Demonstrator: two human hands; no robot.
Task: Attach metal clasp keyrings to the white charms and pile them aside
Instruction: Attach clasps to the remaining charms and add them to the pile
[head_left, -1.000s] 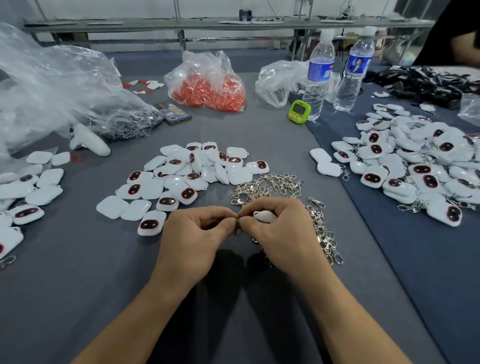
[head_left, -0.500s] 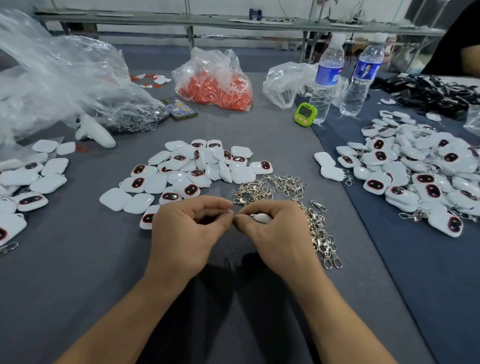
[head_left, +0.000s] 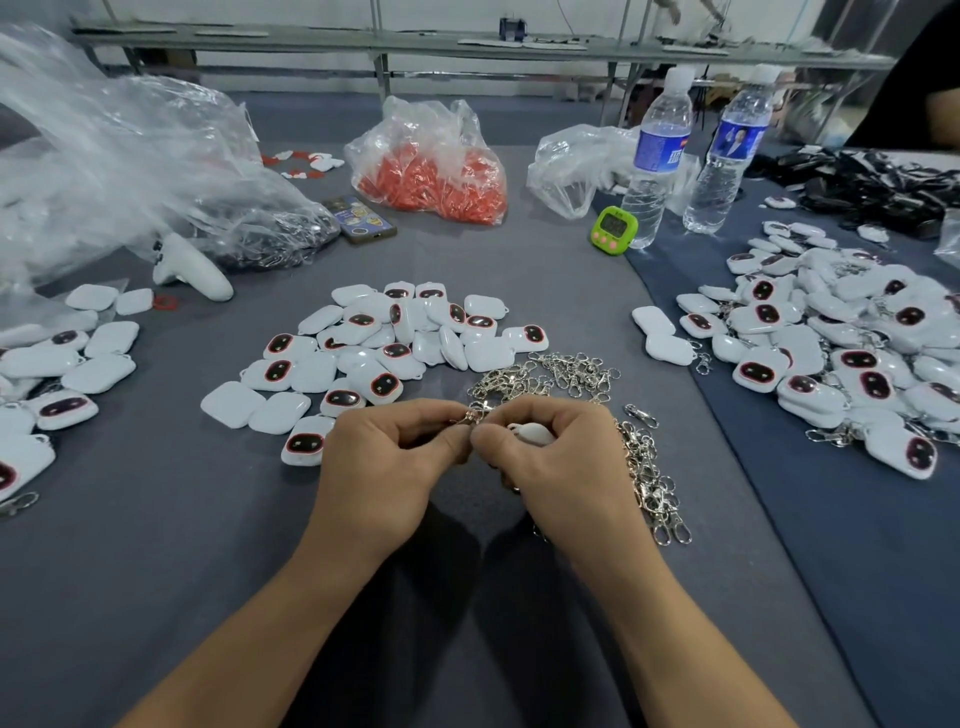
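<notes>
While the left hand (head_left: 384, 462) pinches a clasp (head_left: 470, 415) and the right hand (head_left: 561, 457) grips a white charm (head_left: 535, 434) mid-desk near the front edge, the charm looks light, rigid, slippery: best held by its sides, loop exposed.

No legible text; bottle labels (head_left: 661, 150), timer (head_left: 614, 228) blurred

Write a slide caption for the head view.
Left hand pinches a metal clasp, right hand holds a white charm, beside the clasp pile.
</notes>
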